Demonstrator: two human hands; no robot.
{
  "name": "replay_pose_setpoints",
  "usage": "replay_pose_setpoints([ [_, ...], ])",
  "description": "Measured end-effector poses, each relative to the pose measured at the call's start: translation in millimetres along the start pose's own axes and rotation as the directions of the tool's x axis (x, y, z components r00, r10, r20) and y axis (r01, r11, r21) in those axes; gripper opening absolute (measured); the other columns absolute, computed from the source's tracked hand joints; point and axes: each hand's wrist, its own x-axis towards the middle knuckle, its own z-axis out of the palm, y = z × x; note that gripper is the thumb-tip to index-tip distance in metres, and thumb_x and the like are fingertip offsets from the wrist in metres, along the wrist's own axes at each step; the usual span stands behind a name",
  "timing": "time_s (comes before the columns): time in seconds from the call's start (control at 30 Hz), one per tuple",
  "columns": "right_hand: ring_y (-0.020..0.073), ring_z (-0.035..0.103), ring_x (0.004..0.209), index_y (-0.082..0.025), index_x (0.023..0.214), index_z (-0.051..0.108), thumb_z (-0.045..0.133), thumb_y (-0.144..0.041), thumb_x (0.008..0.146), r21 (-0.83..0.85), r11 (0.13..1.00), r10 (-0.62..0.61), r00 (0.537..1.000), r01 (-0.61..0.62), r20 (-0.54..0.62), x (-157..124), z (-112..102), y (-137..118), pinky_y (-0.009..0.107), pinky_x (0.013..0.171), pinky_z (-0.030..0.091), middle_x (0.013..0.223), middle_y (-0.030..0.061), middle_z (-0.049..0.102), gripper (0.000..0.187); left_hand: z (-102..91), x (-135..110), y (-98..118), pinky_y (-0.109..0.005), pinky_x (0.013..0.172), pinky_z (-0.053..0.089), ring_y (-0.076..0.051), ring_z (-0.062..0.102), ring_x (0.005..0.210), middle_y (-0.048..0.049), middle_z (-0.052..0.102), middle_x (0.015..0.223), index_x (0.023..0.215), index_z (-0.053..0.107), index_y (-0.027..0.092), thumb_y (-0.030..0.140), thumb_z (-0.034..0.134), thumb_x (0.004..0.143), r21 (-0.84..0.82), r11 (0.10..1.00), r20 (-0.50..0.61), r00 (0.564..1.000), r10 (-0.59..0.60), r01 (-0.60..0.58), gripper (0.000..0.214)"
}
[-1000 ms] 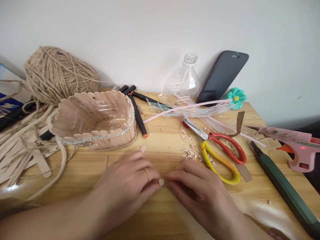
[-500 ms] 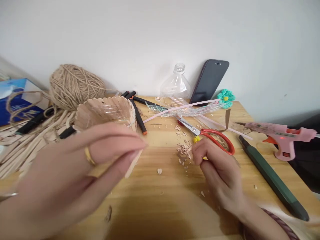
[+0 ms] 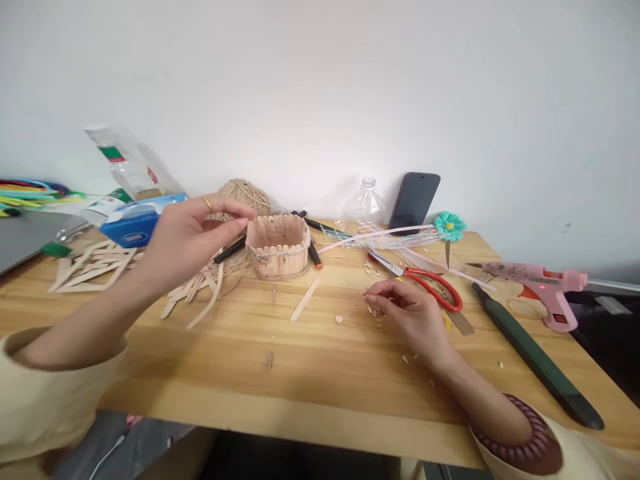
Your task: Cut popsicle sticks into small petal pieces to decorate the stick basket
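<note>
My left hand (image 3: 195,230), with a ring on one finger, is raised on the left, thumb and fingers pinched together. Its fingertips appear beside the left rim of a small basket made of wooden sticks (image 3: 281,261); whether they touch it, or hold anything, I cannot tell. My right hand (image 3: 407,317) hangs low over scattered wood chips (image 3: 373,273), with thumb and forefinger pinched. Anything between those tips is too small to name. Just behind it lie red-handled scissors (image 3: 433,288). A flat wooden stick (image 3: 305,300) and a tiny pale heart-shaped piece (image 3: 339,319) lie between the hands.
Right: pink glue gun (image 3: 537,283), dark green cutter (image 3: 537,353). Back: phone (image 3: 414,202), cut bottle top (image 3: 367,203), teal flower (image 3: 449,226), twine ball (image 3: 243,198). Left: blue packet (image 3: 135,223), loose wooden sticks (image 3: 193,287). The table's front edge (image 3: 280,420) shows below.
The view has drawn back, showing more table and both sleeves. My right hand has gone from a fist beside the scissors to a pinch over the chips. My left hand appears farther forward.
</note>
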Motion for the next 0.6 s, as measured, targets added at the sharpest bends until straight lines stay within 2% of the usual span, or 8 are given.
replay_pose_setpoints([
  [0.1,0.0109,0.046,0.041,-0.016,0.079,0.059,0.057,-0.044,0.080,0.003,0.999,0.043,0.998,-0.043,-0.052,-2,2,2,0.023,0.039,0.038,0.056,-0.0010,0.056,0.028,5.7,7,-20,-0.037,0.084,0.048,-0.021,0.061,0.092,-0.0072,0.060,0.116,0.111,0.056,0.014,0.026,0.054,0.079,-0.115,0.993,0.053,0.999,-0.001,0.007,0.034],
  [0.17,0.0092,0.041,0.037,-0.015,0.083,0.059,0.053,-0.047,0.082,-0.017,0.998,0.053,0.994,-0.055,-0.091,-2,1,3,0.022,0.034,0.033,0.054,-0.0017,0.055,0.033,9.7,12,-36,-0.040,0.090,0.046,-0.024,0.057,0.105,-0.0117,0.054,0.126,0.117,0.050,0.012,0.018,0.051,0.074,-0.112,0.993,0.044,0.999,0.032,-0.027,0.043],
  [0.2,0.0092,0.041,0.037,-0.015,0.083,0.059,0.053,-0.048,0.083,-0.033,0.998,0.051,0.993,-0.055,-0.105,-1,0,3,0.022,0.034,0.032,0.053,-0.0017,0.054,0.034,10.8,15,-43,-0.042,0.094,0.044,-0.026,0.050,0.116,-0.0149,0.051,0.128,0.120,0.046,0.009,0.014,0.045,0.073,-0.077,0.989,0.078,0.988,0.135,-0.129,0.047],
  [0.27,0.0102,0.042,0.039,-0.015,0.083,0.059,0.053,-0.049,0.082,-0.067,0.997,0.040,0.992,-0.048,-0.117,0,-2,3,0.022,0.036,0.033,0.052,-0.0019,0.053,0.035,10.7,17,-53,-0.044,0.100,0.039,-0.025,0.041,0.125,-0.0142,0.048,0.131,0.123,0.044,0.011,0.007,0.039,0.068,-0.042,0.977,0.106,0.971,0.213,-0.209,0.055],
  [0.33,0.0117,0.045,0.041,-0.016,0.083,0.060,0.054,-0.050,0.082,-0.103,0.994,0.026,0.993,-0.037,-0.113,1,-4,4,0.023,0.039,0.035,0.052,-0.0019,0.053,0.034,8.5,17,-57,-0.044,0.105,0.031,-0.023,0.038,0.126,-0.0108,0.049,0.129,0.115,0.052,0.014,0.004,0.041,0.063,0.000,0.955,0.171,0.941,0.291,-0.296,0.054],
  [0.4,0.0131,0.046,0.042,-0.017,0.082,0.061,0.054,-0.050,0.081,-0.140,0.990,0.011,0.995,-0.026,-0.104,1,-4,5,0.024,0.041,0.036,0.052,-0.0017,0.053,0.034,6.6,15,-56,-0.044,0.108,0.025,-0.022,0.035,0.127,-0.0069,0.054,0.124,0.105,0.059,0.017,0.002,0.044,0.060,0.031,0.924,0.270,0.893,0.360,-0.381,0.050],
  [0.5,0.0144,0.047,0.044,-0.017,0.081,0.062,0.053,-0.049,0.081,-0.198,0.980,-0.005,0.996,-0.014,-0.094,1,-4,5,0.026,0.043,0.037,0.053,-0.0012,0.054,0.033,8.3,12,-53,-0.041,0.108,0.024,-0.023,0.031,0.129,-0.0062,0.058,0.122,0.104,0.062,0.018,0.000,0.050,0.058,0.050,0.880,0.407,0.814,0.415,-0.473,0.051],
  [0.6,0.0153,0.049,0.046,-0.017,0.081,0.063,0.053,-0.049,0.082,-0.252,0.968,-0.014,0.996,-0.009,-0.093,0,-3,5,0.026,0.044,0.037,0.053,-0.0010,0.054,0.033,13.5,14,-53,-0.043,0.107,0.021,-0.024,0.034,0.128,-0.0092,0.061,0.117,0.101,0.063,0.016,0.000,0.052,0.062,0.073,0.864,0.460,0.786,0.413,-0.497,0.043],
])
